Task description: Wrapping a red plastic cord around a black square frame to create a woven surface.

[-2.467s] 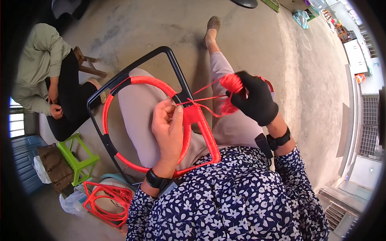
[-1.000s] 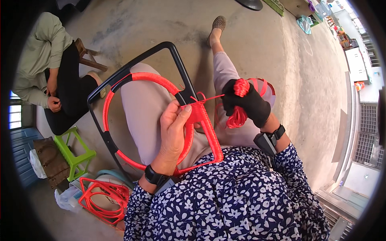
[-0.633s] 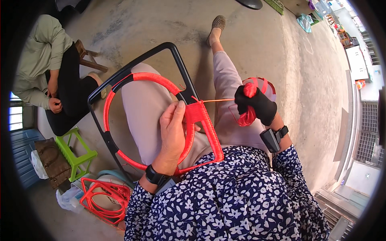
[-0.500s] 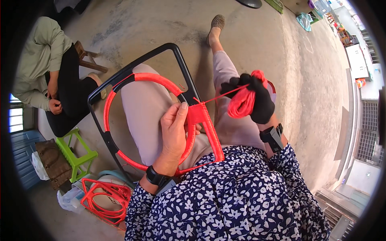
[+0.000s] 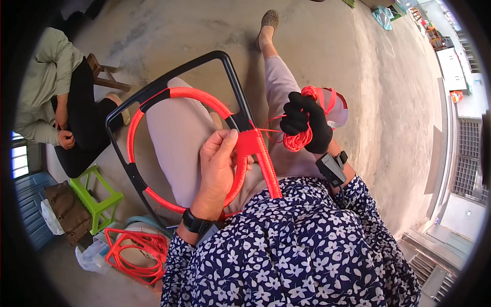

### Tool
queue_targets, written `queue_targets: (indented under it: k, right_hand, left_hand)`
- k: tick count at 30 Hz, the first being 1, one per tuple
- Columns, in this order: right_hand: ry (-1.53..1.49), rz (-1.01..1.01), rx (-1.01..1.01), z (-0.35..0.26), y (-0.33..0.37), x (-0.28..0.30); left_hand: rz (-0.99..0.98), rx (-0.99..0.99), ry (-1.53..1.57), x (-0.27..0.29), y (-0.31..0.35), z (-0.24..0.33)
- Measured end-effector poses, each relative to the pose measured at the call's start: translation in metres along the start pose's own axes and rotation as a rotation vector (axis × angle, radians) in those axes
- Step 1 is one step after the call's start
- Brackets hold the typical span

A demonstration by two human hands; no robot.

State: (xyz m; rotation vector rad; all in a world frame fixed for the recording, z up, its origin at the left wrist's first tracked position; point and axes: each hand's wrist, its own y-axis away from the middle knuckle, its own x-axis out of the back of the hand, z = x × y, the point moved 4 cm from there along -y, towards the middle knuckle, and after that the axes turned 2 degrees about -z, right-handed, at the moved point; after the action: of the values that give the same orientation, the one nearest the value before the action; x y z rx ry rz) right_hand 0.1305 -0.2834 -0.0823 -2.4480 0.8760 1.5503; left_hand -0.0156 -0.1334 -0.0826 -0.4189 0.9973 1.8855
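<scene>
Clock hours are read from the middle of the head view. Between nine and ten o'clock, a black rectangular frame (image 5: pixel 239 92) lies tilted over the person's left thigh, its inner ring (image 5: pixel 197 94) wrapped in red cord with black gaps showing; the end toward six o'clock runs behind the navy floral blouse (image 5: pixel 286 245). The bare left hand (image 5: pixel 217 163), a little past eight o'clock, grips the frame, its thumb on top beside a flat red-wrapped joint (image 5: pixel 249 144). At two o'clock the right hand (image 5: pixel 311 123), in a black glove, is closed around a looped hank of red cord (image 5: pixel 297 141), with more of it poking out above the fist. A thin strand (image 5: pixel 271 131) runs slackly between joint and hank, and the two hands are apart. Just behind the glove shows a red-edged pale object (image 5: pixel 337 110), its kind unclear. Between seven and eight o'clock sits a pile of red-wrapped frames (image 5: pixel 138 253); at eight, a green plastic stool (image 5: pixel 97 204) stands beside a brown handbag (image 5: pixel 69 211). Another person (image 5: pixel 46 92) sits between nine and ten, with a wooden stool (image 5: pixel 107 82) near ten.
</scene>
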Motion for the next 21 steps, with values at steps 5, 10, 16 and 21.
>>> queue_targets:
  k: [5, 10, 16, 21]
  right_hand:
    - [0.447, 0.589, -0.006, -0.028, 0.002, 0.013]
    - [1.265, 0.696, 0.182, -0.077, 0.004, 0.047]
    - [2.149, -0.044, 0.910, -0.023, -0.028, -0.100]
    - [2.172, -0.232, 0.792, -0.002, -0.012, -0.133]
  left_hand:
    - [-0.009, -0.026, -0.063, 0.006, -0.001, -0.003]
    - [-0.003, -0.116, -0.197, 0.005, -0.006, 0.002]
    - [-0.040, -0.303, -0.103, 0.000, -0.005, 0.012]
    - [0.109, -0.365, -0.165, 0.005, -0.006, 0.015]
